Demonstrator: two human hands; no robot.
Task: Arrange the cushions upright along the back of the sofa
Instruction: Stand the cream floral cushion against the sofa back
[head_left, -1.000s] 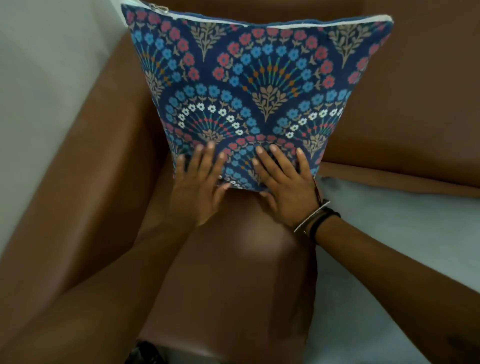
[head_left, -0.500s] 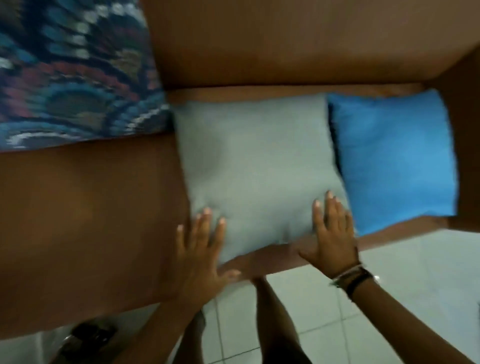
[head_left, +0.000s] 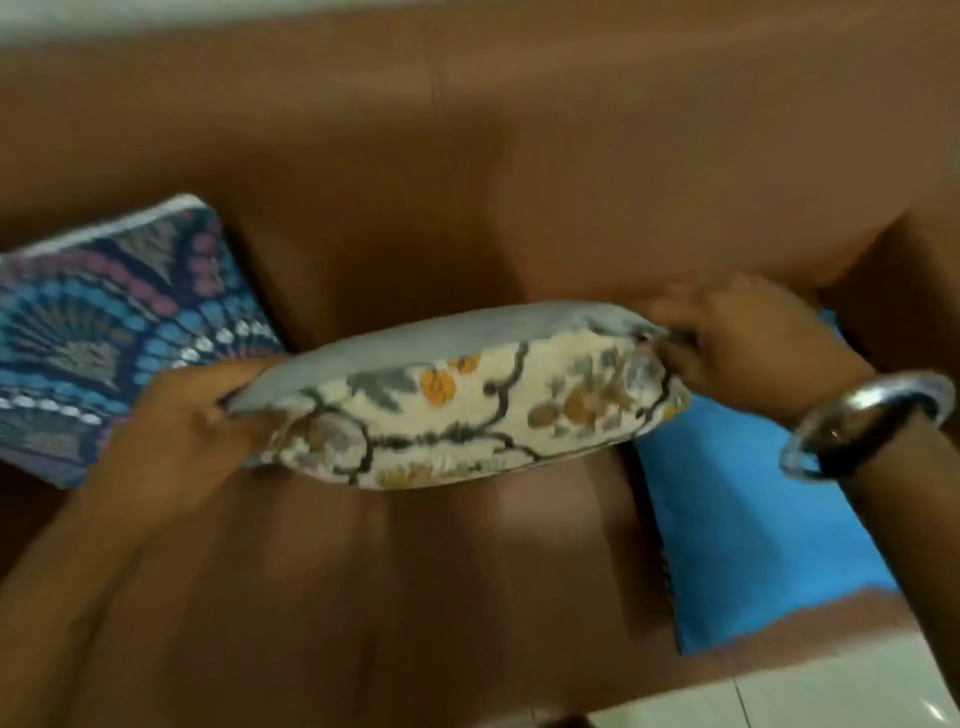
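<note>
Grey-backed floral cushion (head_left: 467, 405) hangs over the brown sofa seat (head_left: 363, 571), left hand (head_left: 182, 431) and right hand (head_left: 737, 338) each pinching an end — mid-lift. Next it likely needs tipping upright against the backrest (head_left: 467, 182), between the patterned cushion (head_left: 114, 332) and the flat-lying blue cushion (head_left: 753, 519).

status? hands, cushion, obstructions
Left hand and right hand gripping the floral cushion by its ends, above the seat. Blue cushion flat. Nothing blocking the backrest.
</note>
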